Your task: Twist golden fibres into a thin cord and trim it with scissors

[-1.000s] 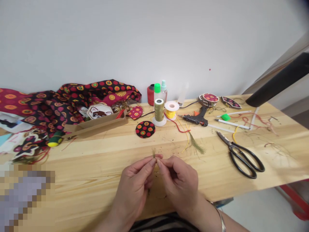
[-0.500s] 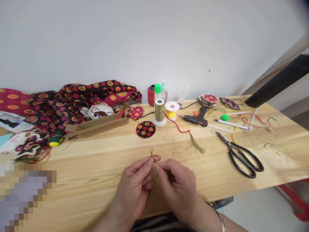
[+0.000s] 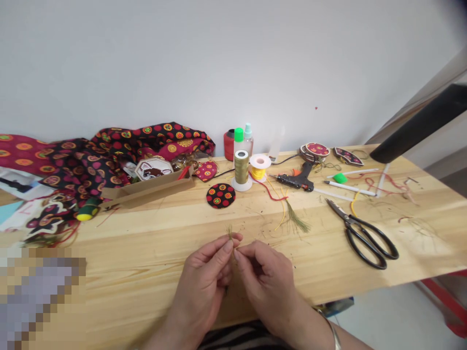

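Note:
Above the front of the table, my left hand (image 3: 209, 267) pinches a small bundle of olive thread (image 3: 229, 231) between thumb and forefinger. The bundle's cut ends stick up above the fingertips, and its lower part is mostly covered by the hand. Close against it, my right hand (image 3: 268, 277) is closed in a pinch, thumb tip to forefinger. What lies in that pinch is too fine to make out. Beyond my hands lies an olive thread tassel (image 3: 297, 218) with a red cord (image 3: 274, 196), near a spool of olive thread (image 3: 241, 167) and a spool of yellow cord (image 3: 259, 171).
Black-handled scissors (image 3: 361, 233) lie on the right, near a glue gun (image 3: 297, 180) and a white pen (image 3: 350, 187). A round patterned fabric piece (image 3: 221, 195) is ahead. A cardboard tray (image 3: 153, 188) and bunched patterned fabric (image 3: 146, 136) stand at the left back.
The thread ends above my left fingertips look slightly more fanned out. Both hands stay in nearly the same place, still pinched together.

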Demonstrator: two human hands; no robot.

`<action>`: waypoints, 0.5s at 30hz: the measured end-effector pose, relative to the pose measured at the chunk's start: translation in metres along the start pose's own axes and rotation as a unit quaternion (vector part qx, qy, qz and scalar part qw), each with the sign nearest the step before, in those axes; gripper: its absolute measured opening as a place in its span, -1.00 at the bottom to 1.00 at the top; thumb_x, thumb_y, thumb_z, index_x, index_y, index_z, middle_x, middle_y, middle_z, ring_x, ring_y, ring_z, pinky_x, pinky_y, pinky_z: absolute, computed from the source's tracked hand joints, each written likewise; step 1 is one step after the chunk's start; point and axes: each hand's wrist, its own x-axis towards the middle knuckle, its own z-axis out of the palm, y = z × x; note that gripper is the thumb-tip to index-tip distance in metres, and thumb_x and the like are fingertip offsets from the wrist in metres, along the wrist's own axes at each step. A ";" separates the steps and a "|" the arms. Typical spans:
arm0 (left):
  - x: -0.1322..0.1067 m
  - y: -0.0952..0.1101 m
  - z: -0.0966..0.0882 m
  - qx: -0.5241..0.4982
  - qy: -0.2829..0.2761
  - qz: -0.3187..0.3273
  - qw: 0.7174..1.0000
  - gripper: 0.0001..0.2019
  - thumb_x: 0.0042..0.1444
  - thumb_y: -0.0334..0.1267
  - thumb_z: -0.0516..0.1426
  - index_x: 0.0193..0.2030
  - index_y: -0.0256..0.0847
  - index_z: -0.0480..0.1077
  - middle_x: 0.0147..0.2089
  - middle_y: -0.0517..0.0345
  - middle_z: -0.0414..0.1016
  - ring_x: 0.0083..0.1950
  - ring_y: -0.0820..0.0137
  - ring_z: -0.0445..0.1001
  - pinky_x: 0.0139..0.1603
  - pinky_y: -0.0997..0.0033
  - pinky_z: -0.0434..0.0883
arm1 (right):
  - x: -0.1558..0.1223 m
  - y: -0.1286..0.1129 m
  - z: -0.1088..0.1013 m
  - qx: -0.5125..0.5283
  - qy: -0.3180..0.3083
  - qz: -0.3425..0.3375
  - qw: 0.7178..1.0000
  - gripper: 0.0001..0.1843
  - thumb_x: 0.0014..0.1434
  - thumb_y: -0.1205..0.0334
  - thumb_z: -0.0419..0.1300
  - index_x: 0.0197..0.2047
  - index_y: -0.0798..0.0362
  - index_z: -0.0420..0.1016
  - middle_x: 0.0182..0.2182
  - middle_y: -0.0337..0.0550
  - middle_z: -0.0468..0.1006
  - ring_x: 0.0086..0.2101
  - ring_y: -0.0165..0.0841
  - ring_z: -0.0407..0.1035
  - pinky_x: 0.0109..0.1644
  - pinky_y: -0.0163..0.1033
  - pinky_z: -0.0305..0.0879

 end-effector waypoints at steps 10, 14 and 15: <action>0.002 -0.002 -0.005 0.076 0.013 0.099 0.992 -0.86 -0.09 -0.26 0.29 -0.35 -0.22 0.60 -0.10 0.07 0.45 -0.55 0.67 0.13 -0.59 0.59 0.12 | 0.007 0.003 -0.014 -0.004 -0.038 -0.009 0.999 -0.85 0.17 0.32 0.08 -0.41 0.07 0.43 -0.56 -0.25 0.39 -0.53 -0.47 0.25 -0.42 -0.34 0.13; 0.001 -0.003 -0.005 0.099 0.012 0.128 0.987 -0.90 -0.08 -0.27 0.28 -0.40 -0.22 0.60 -0.07 0.07 0.45 -0.56 0.67 0.09 -0.63 0.58 0.09 | 0.007 0.004 -0.016 0.008 -0.052 0.018 0.998 -0.83 0.17 0.32 0.09 -0.44 0.06 0.44 -0.59 -0.28 0.40 -0.56 -0.49 0.23 -0.47 -0.38 0.10; 0.001 -0.003 -0.005 0.104 0.011 0.132 0.986 -0.90 -0.08 -0.27 0.28 -0.40 -0.22 0.60 -0.08 0.06 0.45 -0.56 0.66 0.10 -0.62 0.57 0.10 | 0.006 0.004 -0.015 0.014 -0.061 0.027 0.998 -0.83 0.16 0.33 0.10 -0.43 0.05 0.45 -0.59 -0.28 0.42 -0.56 -0.49 0.23 -0.47 -0.39 0.11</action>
